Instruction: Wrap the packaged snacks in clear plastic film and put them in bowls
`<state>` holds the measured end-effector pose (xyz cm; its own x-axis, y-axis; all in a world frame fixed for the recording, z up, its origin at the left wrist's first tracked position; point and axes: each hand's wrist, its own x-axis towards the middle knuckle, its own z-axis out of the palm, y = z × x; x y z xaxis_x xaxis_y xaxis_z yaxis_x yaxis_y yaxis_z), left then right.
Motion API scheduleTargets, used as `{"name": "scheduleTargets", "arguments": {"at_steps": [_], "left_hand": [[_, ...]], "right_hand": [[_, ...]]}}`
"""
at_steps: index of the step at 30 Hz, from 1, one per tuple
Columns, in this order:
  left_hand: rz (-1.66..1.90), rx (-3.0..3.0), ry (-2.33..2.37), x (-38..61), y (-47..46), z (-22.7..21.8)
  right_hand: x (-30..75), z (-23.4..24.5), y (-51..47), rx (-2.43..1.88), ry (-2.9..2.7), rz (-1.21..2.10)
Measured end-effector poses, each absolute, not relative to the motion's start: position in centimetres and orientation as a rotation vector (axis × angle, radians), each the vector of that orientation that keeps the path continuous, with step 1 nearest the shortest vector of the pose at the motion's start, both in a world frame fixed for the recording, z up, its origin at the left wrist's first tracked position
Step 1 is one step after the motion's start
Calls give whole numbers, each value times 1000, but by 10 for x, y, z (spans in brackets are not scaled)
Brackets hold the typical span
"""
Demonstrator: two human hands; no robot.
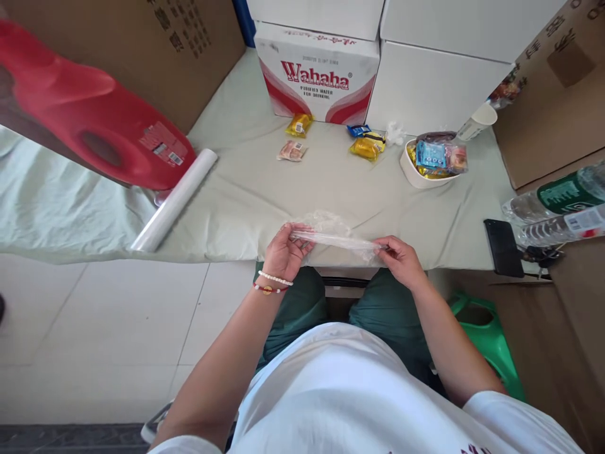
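A thin clear plastic bag (338, 240) is stretched in a narrow band between my two hands, just above the table's front edge. My left hand (288, 246) grips its left end between thumb and fingers, with the other fingers loosely curled, palm turned up. My right hand (399, 257) pinches the right end with thumb and forefinger. Loose crumpled parts of the clear plastic spread behind and below the band. On the left of the table lies a roll of whitish plastic (176, 200), slanting toward the front edge.
Small yellow snack packs (366, 148) and a pinkish packet (292, 151) lie farther back. A white bowl (428, 181) holds several packets. The Wahaha box (321, 75) stands behind. A red jug (94, 113) is left; a black phone (503, 247) and plastic bottles (562, 194) are right.
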<state>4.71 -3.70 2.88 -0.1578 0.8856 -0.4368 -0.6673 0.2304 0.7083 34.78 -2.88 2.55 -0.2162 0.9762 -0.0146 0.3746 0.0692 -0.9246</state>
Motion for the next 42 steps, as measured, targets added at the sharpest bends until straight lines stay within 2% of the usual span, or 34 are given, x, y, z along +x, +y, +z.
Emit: {"name": "scheduleTargets", "arguments": {"at_steps": [4, 9, 11, 15, 19, 22, 25, 28, 32, 37, 42], "left_hand": [[1402, 323, 983, 40, -35, 43], [1498, 401, 1251, 59, -55, 52], [1372, 423, 1316, 76, -70, 51], [981, 512, 1116, 110, -88, 49], [1047, 451, 1099, 123, -76, 47], [1128, 367, 985, 116, -67, 47], [1103, 352, 825, 104, -69, 49], [1001, 429, 749, 98, -76, 50], [821, 489, 763, 98, -85, 44], [867, 436, 1005, 86, -93, 29], [971, 515, 1194, 69, -94, 23]], "right_hand": [[350, 23, -49, -1404, -1544, 1311], [335, 33, -58, -1419, -1429, 1161], [326, 36, -58, -1433, -1459, 1038], [307, 37, -60, -1403, -1516, 925], [295, 39, -71, -1372, -1537, 950], [295, 40, -79, -1238, -1601, 1114], [300, 38, -77, -1205, -1320, 1379], [299, 37, -66, -1236, -1007, 1591], [283, 39, -51, -1193, -1007, 1810], [274, 33, -40, -1260, -858, 1564], [288, 29, -38, -1249, -753, 1451]]}}
